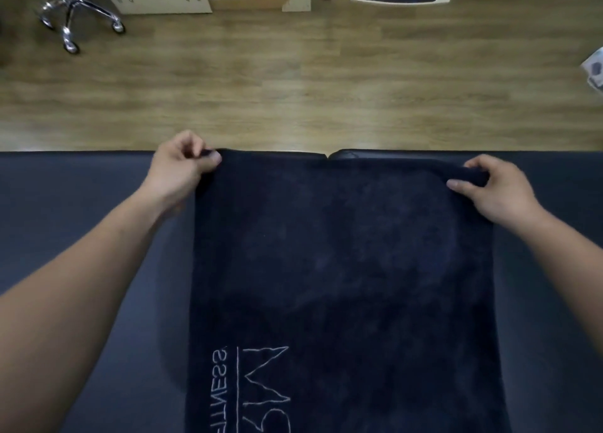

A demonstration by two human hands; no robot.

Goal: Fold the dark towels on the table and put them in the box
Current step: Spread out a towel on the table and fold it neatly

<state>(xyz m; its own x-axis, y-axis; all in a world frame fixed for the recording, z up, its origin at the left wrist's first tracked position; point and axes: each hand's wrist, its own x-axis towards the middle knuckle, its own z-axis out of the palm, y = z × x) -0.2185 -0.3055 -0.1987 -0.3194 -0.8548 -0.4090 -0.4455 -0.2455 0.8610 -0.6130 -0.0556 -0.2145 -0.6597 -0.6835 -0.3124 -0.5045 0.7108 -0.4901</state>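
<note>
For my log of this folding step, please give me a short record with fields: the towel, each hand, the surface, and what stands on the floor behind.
towel: dark towel, spread open, not yet folded
marking: light stitched logo on its near left part
left hand: left hand pinches the far left corner
right hand: right hand grips the bunched far right corner
surface: dark padded table
floor behind: chrome chair base with castors, far left

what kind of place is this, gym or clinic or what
Likely a fitness or therapy studio: a dark padded table, a dark towel stitched with what looks like "FITNESS", and a wheeled chair base on wood flooring.
</note>
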